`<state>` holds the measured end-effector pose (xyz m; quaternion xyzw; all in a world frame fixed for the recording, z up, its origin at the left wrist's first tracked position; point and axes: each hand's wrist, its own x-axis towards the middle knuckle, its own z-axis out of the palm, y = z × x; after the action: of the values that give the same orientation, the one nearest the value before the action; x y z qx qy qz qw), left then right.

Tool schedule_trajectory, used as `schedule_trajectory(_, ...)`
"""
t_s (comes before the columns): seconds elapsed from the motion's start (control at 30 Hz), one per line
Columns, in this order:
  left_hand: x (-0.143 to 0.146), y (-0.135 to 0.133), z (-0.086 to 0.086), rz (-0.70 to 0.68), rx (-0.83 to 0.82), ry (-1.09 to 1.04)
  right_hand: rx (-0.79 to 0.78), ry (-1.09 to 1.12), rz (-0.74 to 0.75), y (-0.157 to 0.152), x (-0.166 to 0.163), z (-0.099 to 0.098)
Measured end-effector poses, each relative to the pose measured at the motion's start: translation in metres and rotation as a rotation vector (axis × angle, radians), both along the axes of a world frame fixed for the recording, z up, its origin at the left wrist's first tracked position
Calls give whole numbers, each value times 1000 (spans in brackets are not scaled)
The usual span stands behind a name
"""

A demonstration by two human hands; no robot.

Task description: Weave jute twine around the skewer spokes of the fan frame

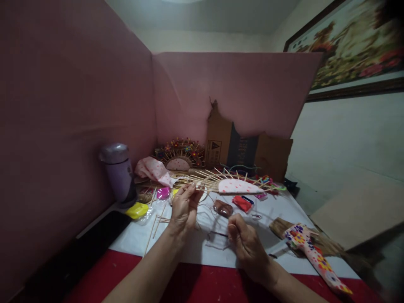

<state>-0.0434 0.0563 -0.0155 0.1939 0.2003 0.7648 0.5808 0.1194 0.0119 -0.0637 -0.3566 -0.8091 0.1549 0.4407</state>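
The nearer left hand (187, 207) is clamped on the nine-o'clock end of a half-round, stick-fringed, pink-dotted fabric panel (240, 186), long axis toward three, the right hand (248, 246) curled at six, contents hidden.

Single head-worn view from near the table (129, 240), forward and slightly down, toward the pink partition (236, 84) beyond.

Left fingers (188, 191) — spoked fan (240, 186), right fingers (236, 229) curled
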Motion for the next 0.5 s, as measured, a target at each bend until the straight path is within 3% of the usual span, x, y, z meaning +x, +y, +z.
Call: schedule_trajectory(0.5, 1, -1, 0, -1, -17, -16, 98, -7, 46, 3, 4, -2)
